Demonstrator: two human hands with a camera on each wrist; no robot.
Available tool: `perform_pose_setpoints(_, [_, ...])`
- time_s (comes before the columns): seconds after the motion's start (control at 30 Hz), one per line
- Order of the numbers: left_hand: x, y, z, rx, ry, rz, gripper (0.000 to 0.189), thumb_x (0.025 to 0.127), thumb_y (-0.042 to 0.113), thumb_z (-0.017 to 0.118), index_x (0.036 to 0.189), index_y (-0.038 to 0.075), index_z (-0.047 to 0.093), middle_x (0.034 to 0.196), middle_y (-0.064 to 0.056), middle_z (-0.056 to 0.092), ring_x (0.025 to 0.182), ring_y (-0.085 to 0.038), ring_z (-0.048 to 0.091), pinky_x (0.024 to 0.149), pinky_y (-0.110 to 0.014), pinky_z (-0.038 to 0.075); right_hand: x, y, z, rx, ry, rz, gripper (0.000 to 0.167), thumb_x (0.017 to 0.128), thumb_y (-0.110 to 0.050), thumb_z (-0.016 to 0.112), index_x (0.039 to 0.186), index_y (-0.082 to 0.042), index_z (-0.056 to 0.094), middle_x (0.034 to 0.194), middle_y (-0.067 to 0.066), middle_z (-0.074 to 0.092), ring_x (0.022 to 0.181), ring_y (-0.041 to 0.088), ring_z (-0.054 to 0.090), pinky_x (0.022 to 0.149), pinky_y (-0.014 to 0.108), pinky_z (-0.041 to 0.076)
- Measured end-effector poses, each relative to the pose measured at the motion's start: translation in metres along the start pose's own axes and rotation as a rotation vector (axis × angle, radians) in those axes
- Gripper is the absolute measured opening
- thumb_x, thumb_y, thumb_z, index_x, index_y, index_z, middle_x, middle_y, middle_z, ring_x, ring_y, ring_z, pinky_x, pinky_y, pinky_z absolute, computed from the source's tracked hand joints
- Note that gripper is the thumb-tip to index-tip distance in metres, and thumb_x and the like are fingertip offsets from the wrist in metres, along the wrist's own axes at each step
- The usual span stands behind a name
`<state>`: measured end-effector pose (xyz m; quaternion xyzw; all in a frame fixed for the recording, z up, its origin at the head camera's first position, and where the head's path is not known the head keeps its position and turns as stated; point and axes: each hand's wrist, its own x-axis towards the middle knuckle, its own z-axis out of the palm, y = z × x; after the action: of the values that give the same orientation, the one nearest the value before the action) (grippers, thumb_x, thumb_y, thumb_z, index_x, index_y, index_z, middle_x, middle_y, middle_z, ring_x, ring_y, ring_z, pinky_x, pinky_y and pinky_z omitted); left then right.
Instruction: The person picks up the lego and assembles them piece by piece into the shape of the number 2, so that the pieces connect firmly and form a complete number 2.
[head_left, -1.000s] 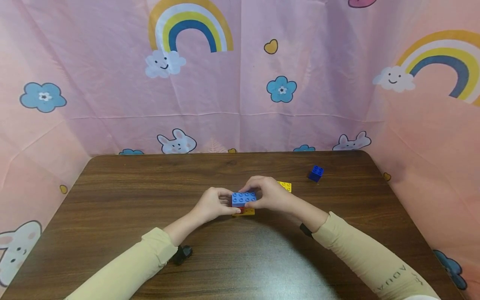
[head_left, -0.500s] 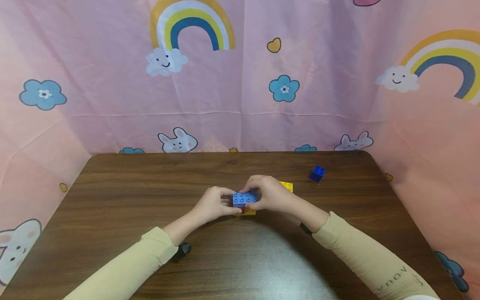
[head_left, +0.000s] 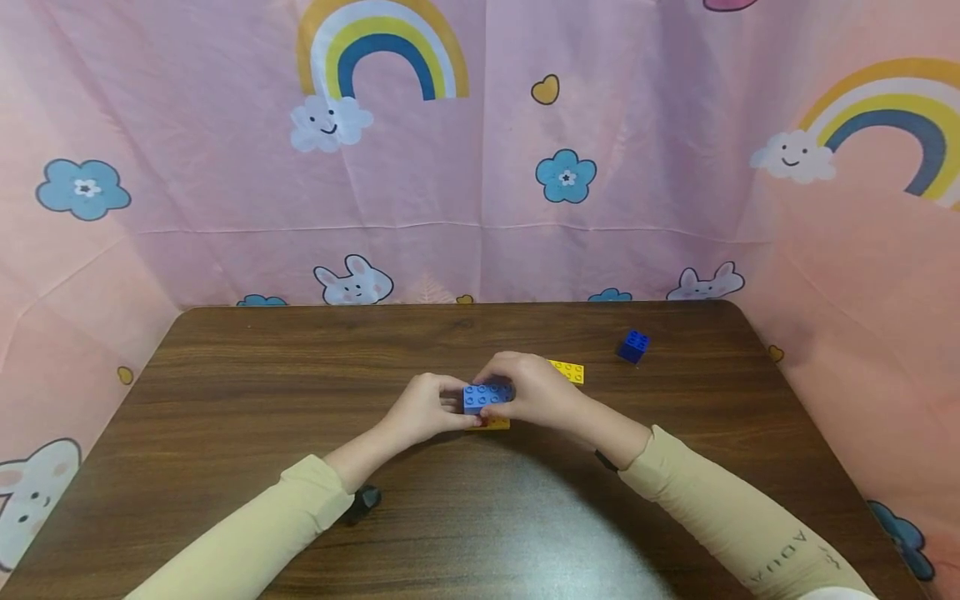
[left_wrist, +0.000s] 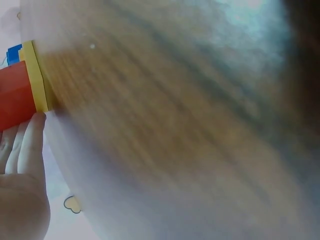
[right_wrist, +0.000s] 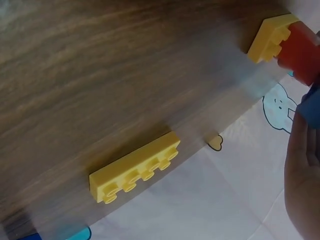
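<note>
Right grip point(head_left: 528, 387) shifted slightly toward nine o'clock along light-blue eight-stud brick point(head_left: 477, 400), pinching it over red brick point(left_wrist: 14, 95); left grip point(head_left: 423, 406) clasps red brick above yellow brick point(left_wrist: 37, 75); fit likely being adjusted, seating unclear

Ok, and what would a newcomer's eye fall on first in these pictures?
Probably the pastel cloth behind the table, with its bold rainbows. Next, perhaps, the light blue brick near the table's middle, in the right hand, above a red brick held by the left hand. A dark blue brick stands apart toward the far right of the table.
</note>
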<state>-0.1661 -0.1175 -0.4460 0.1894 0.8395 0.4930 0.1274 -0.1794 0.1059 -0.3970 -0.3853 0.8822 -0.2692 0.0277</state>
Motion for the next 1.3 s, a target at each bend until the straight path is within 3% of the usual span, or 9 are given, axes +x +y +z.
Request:
perform_pose_setpoints(0.67, [0.002,0.001,-0.001,0.050,0.014,0.011,0.039,0.084,0.006,0.090,0.116,-0.009,0.075,0.117,-0.027,0.077,0.109,-0.036,0.078,0.087,-0.032,0.067,0.003,-0.003,0.001,0.016,-0.021,0.012,0.029,0.084,-0.020,0.093,0.106,-0.006,0.080,0.101,0.003,0.075,0.089,0.012,0.067,0.081,0.021,0.060])
perform_pose_setpoints(0.97, [0.003,-0.001,0.001,0.061,0.012,0.024,0.039,0.083,0.006,0.091,0.115,-0.009,0.076,0.117,-0.026,0.077,0.108,-0.035,0.079,0.086,-0.030,0.066,0.004,-0.005,0.000,-0.037,-0.040,-0.003,0.027,0.084,-0.022,0.093,0.104,-0.009,0.079,0.100,0.001,0.073,0.089,0.011,0.067,0.080,0.023,0.061])
perform_pose_setpoints(1.3, [0.002,-0.002,-0.001,0.032,0.003,0.010,0.033,0.083,0.004,0.090,0.111,-0.007,0.077,0.116,-0.024,0.078,0.108,-0.035,0.079,0.087,-0.029,0.066,0.002,0.000,0.009,-0.013,0.030,-0.021,0.034,0.083,-0.024,0.094,0.110,-0.010,0.078,0.106,0.001,0.076,0.097,0.013,0.069,0.087,0.029,0.062])
